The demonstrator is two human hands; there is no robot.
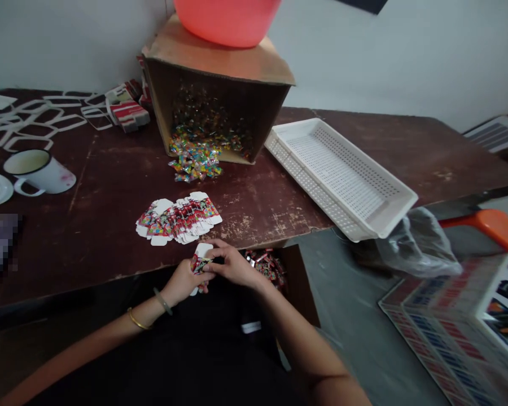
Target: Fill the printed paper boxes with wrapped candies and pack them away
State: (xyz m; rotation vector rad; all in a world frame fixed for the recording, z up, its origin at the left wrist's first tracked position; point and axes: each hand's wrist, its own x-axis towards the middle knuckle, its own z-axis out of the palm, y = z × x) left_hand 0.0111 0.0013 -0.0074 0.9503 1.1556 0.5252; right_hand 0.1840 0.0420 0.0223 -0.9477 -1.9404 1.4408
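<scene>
Just in front of the table's edge, my left hand (184,283) is closed on a small printed candy box (204,250) with a white flap sticking up. My right hand (232,264) meets it from the other side, its fingers pinched at the same box. Whether the right fingertips also hold a candy is too small to tell. Beyond my hands, a fanned row of flat printed boxes (180,219) lies on the table. Wrapped candies (197,160) spill out of a cardboard box (220,73) tipped on its side.
A white perforated tray (342,175) juts past the table edge on the right. The pink basin (228,20) rests on the cardboard box. At left are an enamel mug (46,172) and paper frames (38,121). Below my right arm, a carton holds many small printed packs (271,268).
</scene>
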